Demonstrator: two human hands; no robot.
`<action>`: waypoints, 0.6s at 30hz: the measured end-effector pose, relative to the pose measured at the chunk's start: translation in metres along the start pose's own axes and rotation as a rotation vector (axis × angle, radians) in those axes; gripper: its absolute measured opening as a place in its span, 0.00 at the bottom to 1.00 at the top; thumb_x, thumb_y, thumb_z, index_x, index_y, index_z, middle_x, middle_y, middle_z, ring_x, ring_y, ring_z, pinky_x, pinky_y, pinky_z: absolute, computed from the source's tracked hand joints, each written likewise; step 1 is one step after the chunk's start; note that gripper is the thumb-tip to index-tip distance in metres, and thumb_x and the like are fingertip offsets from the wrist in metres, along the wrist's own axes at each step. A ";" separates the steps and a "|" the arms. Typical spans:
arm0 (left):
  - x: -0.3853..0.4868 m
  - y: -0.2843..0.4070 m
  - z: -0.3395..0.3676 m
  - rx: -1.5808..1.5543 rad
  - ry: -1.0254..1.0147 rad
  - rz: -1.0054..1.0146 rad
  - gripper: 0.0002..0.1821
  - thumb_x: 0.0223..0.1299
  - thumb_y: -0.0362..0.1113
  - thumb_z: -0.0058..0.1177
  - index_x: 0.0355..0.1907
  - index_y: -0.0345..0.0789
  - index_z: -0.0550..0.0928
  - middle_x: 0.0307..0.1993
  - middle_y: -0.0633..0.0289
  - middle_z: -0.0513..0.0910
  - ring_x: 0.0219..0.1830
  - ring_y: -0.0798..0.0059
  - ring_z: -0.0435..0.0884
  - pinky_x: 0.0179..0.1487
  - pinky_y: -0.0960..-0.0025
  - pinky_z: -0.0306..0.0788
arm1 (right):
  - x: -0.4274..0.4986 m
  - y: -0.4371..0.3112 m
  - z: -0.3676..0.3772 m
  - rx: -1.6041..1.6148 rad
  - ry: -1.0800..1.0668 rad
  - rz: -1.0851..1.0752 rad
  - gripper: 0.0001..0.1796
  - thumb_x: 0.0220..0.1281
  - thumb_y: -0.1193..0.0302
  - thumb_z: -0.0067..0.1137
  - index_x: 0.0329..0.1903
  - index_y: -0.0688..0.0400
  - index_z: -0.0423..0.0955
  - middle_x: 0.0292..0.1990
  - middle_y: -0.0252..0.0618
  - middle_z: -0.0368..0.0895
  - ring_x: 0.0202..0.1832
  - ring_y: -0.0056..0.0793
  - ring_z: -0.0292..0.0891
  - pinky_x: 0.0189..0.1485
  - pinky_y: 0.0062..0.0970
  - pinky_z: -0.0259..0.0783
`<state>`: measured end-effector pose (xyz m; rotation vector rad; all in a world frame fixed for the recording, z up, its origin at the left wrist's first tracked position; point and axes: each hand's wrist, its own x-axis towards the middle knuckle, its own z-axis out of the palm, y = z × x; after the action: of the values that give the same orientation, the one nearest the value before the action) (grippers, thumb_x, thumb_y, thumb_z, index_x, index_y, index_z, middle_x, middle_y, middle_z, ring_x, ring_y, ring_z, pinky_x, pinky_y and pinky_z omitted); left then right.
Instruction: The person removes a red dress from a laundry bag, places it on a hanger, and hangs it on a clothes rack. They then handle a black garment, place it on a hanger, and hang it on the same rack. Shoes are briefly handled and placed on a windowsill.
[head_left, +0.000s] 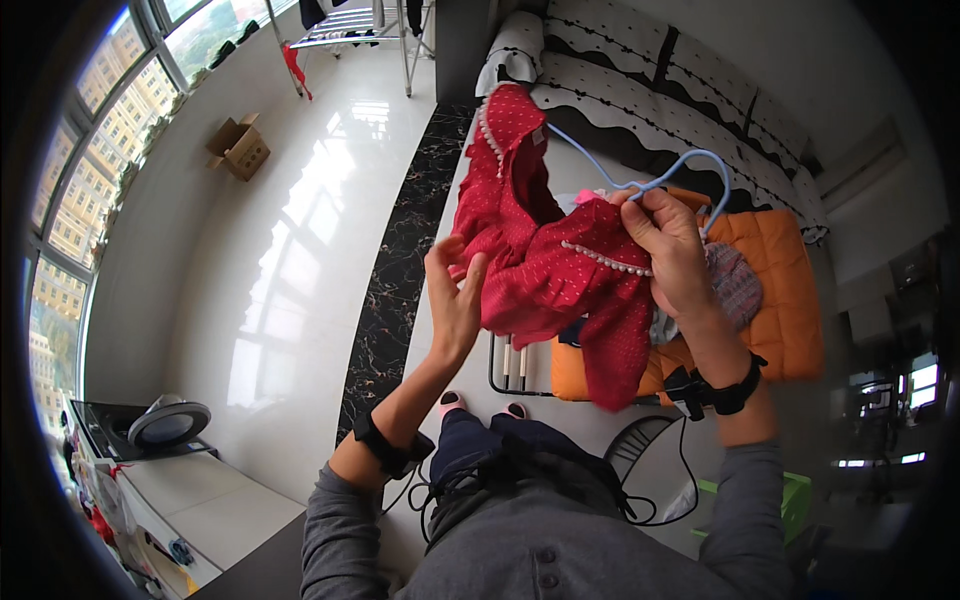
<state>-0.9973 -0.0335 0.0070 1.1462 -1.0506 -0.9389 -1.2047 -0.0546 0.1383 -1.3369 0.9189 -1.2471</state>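
A red garment (517, 247) with white dots and a pearl-like white trim hangs in front of me. My right hand (667, 240) grips a light blue clothes hanger (682, 161) near the base of its hook, with the garment's cloth bunched beneath the fingers. One arm of the hanger reaches toward the garment's far shoulder; its other arm is hidden. My left hand (456, 300) is at the garment's left edge, thumb and fingers apart. Whether those fingertips touch the cloth is hard to tell.
An orange padded seat (780, 300) beyond the garment bears a knitted item (733, 285) and other clothes. Behind stands a sofa with a white patterned cover (600, 82). A cardboard box (244, 150), a drying rack (352, 30) and a washing machine with its door open (169, 424) are leftward.
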 end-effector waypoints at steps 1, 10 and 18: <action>0.005 -0.002 0.005 -0.044 -0.005 0.002 0.26 0.58 0.36 0.59 0.57 0.30 0.67 0.51 0.52 0.70 0.52 0.65 0.71 0.55 0.66 0.66 | -0.003 -0.004 -0.003 -0.037 -0.024 -0.026 0.07 0.68 0.72 0.52 0.41 0.62 0.77 0.35 0.27 0.79 0.39 0.12 0.70 0.46 0.15 0.67; 0.019 0.005 0.076 0.088 -0.227 0.154 0.20 0.48 0.37 0.65 0.39 0.29 0.74 0.40 0.51 0.68 0.44 0.55 0.68 0.52 0.61 0.64 | -0.025 -0.026 -0.020 -0.294 -0.038 -0.128 0.08 0.68 0.70 0.52 0.40 0.61 0.78 0.36 0.31 0.80 0.40 0.16 0.73 0.48 0.18 0.68; -0.004 0.051 0.045 -0.020 -0.483 -0.134 0.09 0.58 0.29 0.57 0.40 0.30 0.74 0.29 0.66 0.77 0.32 0.82 0.73 0.37 0.76 0.68 | -0.029 0.039 -0.093 0.057 0.244 0.029 0.07 0.69 0.72 0.49 0.43 0.59 0.76 0.38 0.32 0.82 0.39 0.17 0.76 0.45 0.19 0.72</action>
<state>-1.0393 -0.0312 0.0609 1.0041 -1.3547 -1.3727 -1.2959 -0.0500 0.0868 -1.1394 1.0596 -1.4245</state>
